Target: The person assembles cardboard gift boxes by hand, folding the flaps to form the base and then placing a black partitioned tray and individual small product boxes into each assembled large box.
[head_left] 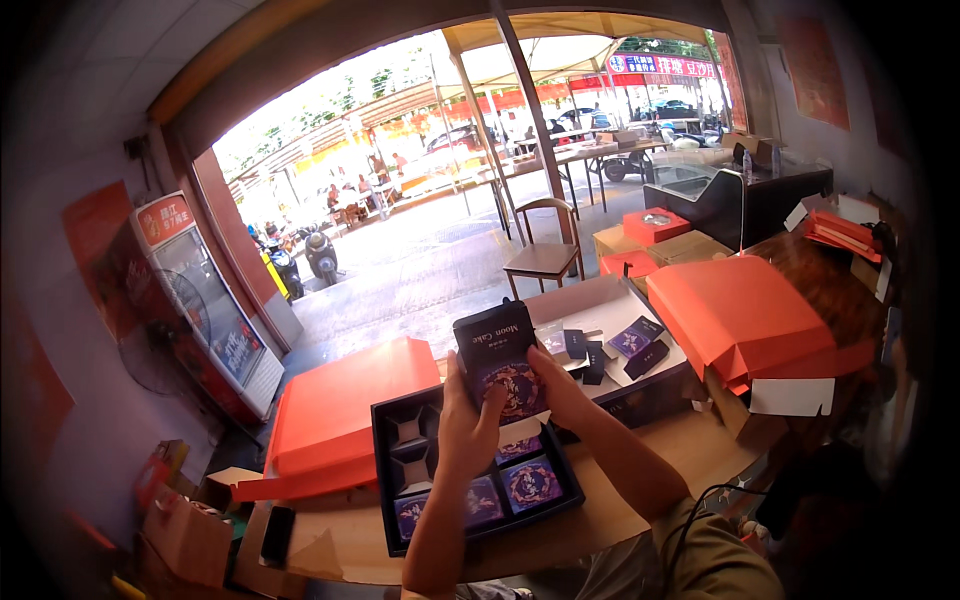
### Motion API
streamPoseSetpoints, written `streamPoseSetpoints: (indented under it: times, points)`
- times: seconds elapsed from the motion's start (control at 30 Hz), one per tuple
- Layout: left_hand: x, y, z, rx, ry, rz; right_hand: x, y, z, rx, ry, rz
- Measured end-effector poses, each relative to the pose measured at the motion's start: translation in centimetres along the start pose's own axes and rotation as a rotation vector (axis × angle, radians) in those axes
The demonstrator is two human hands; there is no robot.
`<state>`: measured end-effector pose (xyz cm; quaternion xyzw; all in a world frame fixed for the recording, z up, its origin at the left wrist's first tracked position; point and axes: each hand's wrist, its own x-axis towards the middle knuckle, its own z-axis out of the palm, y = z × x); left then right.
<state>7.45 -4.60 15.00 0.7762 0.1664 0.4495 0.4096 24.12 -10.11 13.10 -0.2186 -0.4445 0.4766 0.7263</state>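
Both of my hands hold one small dark purple carton (493, 332) upright above a table. My left hand (468, 425) grips its left side, thumb across the round printed front. My right hand (560, 385) is closed on its right edge, and a white flap hangs below. Under my hands lies a dark navy compartment box (383, 490). Several purple cartons with round patterns, such as the near right carton (530, 484), fill part of it. Pale compartments (408, 428) show at its left. My left forearm hides some of the box.
A long white-lined container (600, 295) behind holds several small purple cartons (635, 337). Large orange-red boxes stand left (350, 410) and right (740, 310). A phone (278, 535) lies at the near left. A wooden chair (548, 245) stands beyond the table, and a drinks fridge (210, 300) at left.
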Motion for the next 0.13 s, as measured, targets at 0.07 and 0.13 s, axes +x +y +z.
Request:
streamPoseSetpoints:
  times: [0.07, 0.13]
  points:
    - [-0.11, -0.70, -0.07, 0.082, 0.048, 0.050, -0.53, -0.25, 0.22, -0.215, 0.040, -0.041]
    - [-0.49, 0.16, -0.22, 0.038, 0.058, 0.026, -0.87, -0.32, -0.07, -0.319, 0.064, -0.061]
